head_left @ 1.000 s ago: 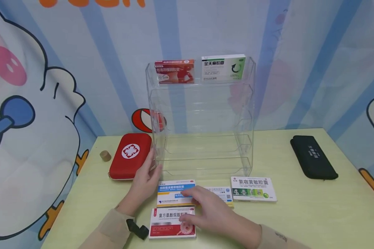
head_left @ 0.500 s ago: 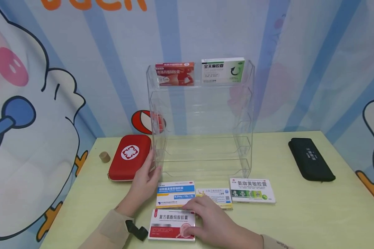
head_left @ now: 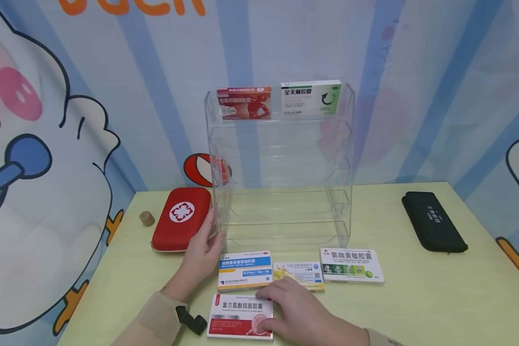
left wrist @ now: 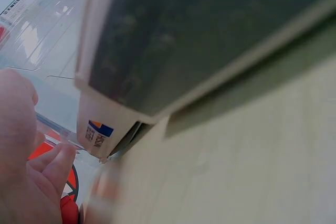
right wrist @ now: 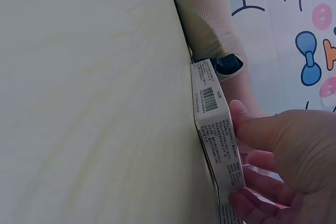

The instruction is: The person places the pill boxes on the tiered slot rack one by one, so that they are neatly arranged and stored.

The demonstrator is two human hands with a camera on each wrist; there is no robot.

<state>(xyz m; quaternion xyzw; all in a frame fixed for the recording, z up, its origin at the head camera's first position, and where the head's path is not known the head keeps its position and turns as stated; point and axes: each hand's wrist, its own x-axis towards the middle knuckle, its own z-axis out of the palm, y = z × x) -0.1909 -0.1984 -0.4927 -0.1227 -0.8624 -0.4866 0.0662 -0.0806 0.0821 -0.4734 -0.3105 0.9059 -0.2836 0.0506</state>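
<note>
- The right hand (head_left: 300, 305) pinches the right end of a red and white box (head_left: 231, 317), with the thumb near its front edge and the fingers by its back edge.
- That box lies flat on the tabletop (head_left: 419, 300), near the person.
- The left hand (head_left: 201, 252) pinches the left side of a clear rack (head_left: 285, 234), next to a red case (head_left: 182, 230).
- A blue and white box (head_left: 244, 271) lies just behind the red and white one.
- A yellow and white box (head_left: 304, 274) is just to its right, partly hidden by the right hand.
- Further right lies a white box with a green stripe (head_left: 352, 265).
- On the rack's top shelf, a red box (head_left: 244, 104) sits left of a white and green box (head_left: 310, 98).
- A small cork (head_left: 146, 218) lies left of the red case.
- A black case (head_left: 434, 221) lies far right.
</note>
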